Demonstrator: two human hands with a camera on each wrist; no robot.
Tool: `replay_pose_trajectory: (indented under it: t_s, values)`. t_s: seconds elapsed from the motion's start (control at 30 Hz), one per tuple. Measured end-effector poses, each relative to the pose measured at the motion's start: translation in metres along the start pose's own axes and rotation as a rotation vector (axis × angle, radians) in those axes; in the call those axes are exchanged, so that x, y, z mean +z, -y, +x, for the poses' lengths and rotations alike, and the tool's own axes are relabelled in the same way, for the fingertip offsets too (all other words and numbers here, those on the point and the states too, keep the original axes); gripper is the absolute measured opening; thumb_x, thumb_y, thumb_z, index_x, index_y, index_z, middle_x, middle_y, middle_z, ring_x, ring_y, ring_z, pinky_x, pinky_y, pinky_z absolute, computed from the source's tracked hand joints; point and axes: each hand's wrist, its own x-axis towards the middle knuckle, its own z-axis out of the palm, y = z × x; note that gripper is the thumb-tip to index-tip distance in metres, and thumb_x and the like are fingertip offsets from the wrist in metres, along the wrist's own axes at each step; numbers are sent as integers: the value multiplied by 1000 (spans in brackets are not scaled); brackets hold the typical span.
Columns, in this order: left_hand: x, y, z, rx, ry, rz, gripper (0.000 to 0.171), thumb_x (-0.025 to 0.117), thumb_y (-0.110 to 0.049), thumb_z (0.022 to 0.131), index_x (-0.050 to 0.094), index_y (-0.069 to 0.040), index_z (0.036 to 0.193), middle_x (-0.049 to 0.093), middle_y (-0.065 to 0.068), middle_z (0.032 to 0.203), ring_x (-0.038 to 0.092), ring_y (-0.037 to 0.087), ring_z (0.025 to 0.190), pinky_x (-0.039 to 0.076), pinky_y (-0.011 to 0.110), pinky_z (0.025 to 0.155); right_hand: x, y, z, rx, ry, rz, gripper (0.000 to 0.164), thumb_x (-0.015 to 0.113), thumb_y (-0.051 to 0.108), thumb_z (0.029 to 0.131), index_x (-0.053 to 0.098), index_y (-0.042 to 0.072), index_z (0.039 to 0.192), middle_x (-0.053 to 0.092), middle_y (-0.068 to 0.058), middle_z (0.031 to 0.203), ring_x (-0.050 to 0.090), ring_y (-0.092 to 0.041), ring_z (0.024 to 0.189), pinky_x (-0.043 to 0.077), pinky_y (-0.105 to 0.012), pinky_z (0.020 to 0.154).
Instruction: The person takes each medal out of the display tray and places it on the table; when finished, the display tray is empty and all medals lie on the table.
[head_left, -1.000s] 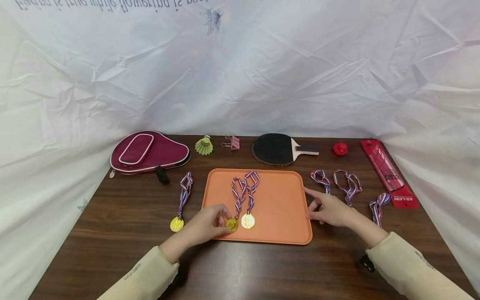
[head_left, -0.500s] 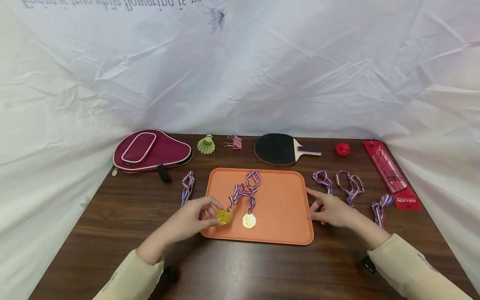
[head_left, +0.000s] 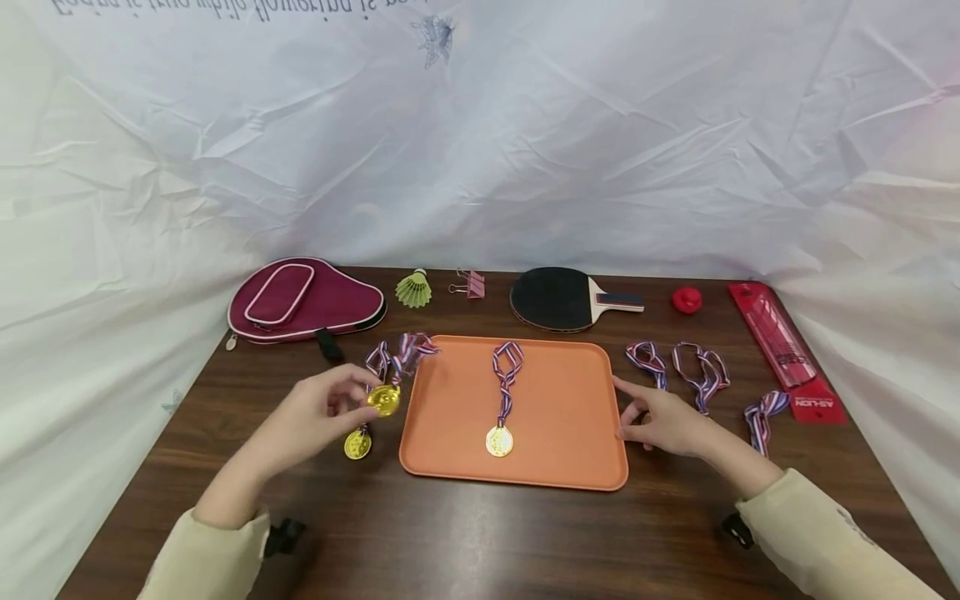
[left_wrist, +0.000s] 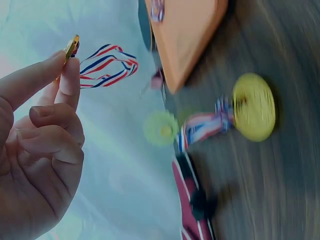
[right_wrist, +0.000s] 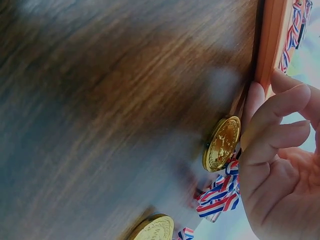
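Observation:
My left hand pinches a gold medal between thumb and fingertips, raised left of the orange tray. Its striped ribbon hangs loose in the left wrist view. Beneath it, a second gold medal lies on the table, its ribbon partly covered by the hand. One gold medal rests on the tray, ribbon stretched away from me. My right hand touches the tray's right rim with spread thumb and forefinger. Beside it lie several medals; the right wrist view shows a gold disc near its fingers.
Along the back stand a maroon paddle case, a shuttlecock, a pink binder clip, a black table tennis paddle and a small red object. A red package lies far right. White cloth hangs behind.
My left hand has lifted the medal off the tray and carried it left, past the tray's edge, ribbon trailing. My right hand stays at the tray's right rim.

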Motion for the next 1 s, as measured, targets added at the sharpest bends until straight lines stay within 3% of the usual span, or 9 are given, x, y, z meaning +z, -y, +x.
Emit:
replay_pose_trajectory:
  t_s: [0.27,0.5,0.77,1.0]
  values:
    - [-30,34,-20,-67,-85,52,26,69,-30,78,59,-21,100,60,-7,74,46,11,56,37,24,49,-2,-1,0,-17,8,-2,77,67,15,80,22,4,141,60,-2,77,54,-20,50,45,-31,49]
    - [-44,59,-42,-125,-98,59,28,69,-25,79,57,-16,103,62,-3,75,52,12,57,40,24,50,-2,2,-1,-9,4,13,76,67,14,81,21,3,141,59,-3,77,54,-20,50,45,-31,49]
    - [-44,85,-67,-223,6,-1,31,66,-26,81,56,-10,105,64,5,79,59,20,65,43,26,55,0,3,0,-5,-1,17,76,67,14,81,21,2,141,59,-3,77,54,-20,50,44,-31,49]
    - [-36,99,-83,-308,120,-34,34,66,-27,81,55,-7,106,60,3,77,55,10,64,43,26,55,0,2,1,7,-4,5,76,67,14,80,21,2,141,60,-3,77,54,-19,50,45,-31,49]
